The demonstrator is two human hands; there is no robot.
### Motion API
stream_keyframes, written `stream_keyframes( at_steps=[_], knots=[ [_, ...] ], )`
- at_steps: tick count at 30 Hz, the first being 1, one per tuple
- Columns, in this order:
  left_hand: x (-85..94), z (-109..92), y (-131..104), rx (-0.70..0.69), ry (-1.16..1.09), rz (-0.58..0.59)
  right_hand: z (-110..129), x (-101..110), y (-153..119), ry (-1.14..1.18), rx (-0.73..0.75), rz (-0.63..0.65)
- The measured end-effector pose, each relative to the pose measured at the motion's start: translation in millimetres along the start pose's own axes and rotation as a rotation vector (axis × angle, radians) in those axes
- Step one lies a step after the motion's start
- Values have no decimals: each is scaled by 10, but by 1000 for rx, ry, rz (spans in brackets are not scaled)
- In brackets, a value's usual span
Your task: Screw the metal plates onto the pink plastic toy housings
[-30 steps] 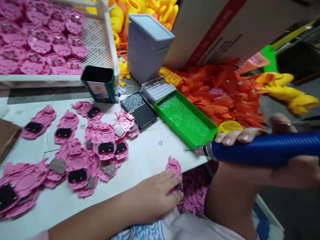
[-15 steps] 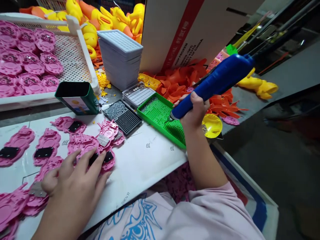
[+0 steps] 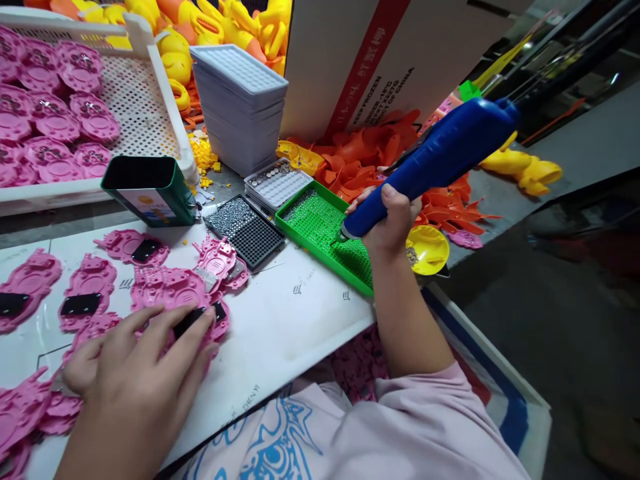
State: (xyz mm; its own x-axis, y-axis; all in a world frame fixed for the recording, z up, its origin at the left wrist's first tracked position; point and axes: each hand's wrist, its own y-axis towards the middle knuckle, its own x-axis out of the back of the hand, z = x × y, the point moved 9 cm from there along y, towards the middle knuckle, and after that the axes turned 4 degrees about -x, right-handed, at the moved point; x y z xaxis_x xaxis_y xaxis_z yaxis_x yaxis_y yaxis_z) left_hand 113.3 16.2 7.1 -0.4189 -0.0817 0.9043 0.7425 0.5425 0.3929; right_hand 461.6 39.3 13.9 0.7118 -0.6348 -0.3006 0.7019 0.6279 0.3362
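My right hand (image 3: 387,217) is wrapped round a blue electric screwdriver (image 3: 430,160). It tilts down to the left, with its tip at the perforated surface of a green screw tray (image 3: 325,230); exact contact is hard to tell. My left hand (image 3: 145,373) lies over a pink plastic casing (image 3: 170,290), fingers stretched and apart, fingertips at a black cover (image 3: 189,323). The palm hides part of the pieces below. More pink casings with black covers (image 3: 83,305) lie to the left on the white board (image 3: 280,320). One pink casing (image 3: 219,263) carries a metallic plate.
Behind the board stand a dark green tin (image 3: 155,193), a black screw tray (image 3: 245,230) and a stack of white trays (image 3: 240,113). A white crate (image 3: 155,100) holds pink parts. Right of the green tray sits a yellow bowl (image 3: 433,250); a cardboard box (image 3: 350,60) rises behind.
My left hand has shifted slightly left and down in view, its fingers still over the pink casing. The screwdriver tip stays at the green tray. The view has moved slightly.
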Motion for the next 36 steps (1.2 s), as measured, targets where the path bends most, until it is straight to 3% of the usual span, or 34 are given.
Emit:
stream_keyframes(
  at_steps=[3,5,10,13,16,23,30,36],
  knots=[
    [-78,-385,46,-66,16,21,-11,9,10,-6,-6,-17],
    [-223,-665,62,-106,-76,51,-2,25,20,-3,-20,-36],
    [-614,-1047,41,-177,-248,38,237,35,-18,49,-16,-55],
    [-759,-1054,27,-201,-272,51,430,-47,-146,121,-37,11],
    [-797,-1018,41,-206,-309,66,522,-162,-384,165,-91,106],
    [-811,-995,53,-192,-356,88,385,-448,-958,278,-224,373],
    [-866,-996,13,-183,-355,111,261,-554,-1031,270,-280,459],
    [-874,-1001,-4,-179,-364,108,210,-520,-1049,257,-274,452]
  ],
)
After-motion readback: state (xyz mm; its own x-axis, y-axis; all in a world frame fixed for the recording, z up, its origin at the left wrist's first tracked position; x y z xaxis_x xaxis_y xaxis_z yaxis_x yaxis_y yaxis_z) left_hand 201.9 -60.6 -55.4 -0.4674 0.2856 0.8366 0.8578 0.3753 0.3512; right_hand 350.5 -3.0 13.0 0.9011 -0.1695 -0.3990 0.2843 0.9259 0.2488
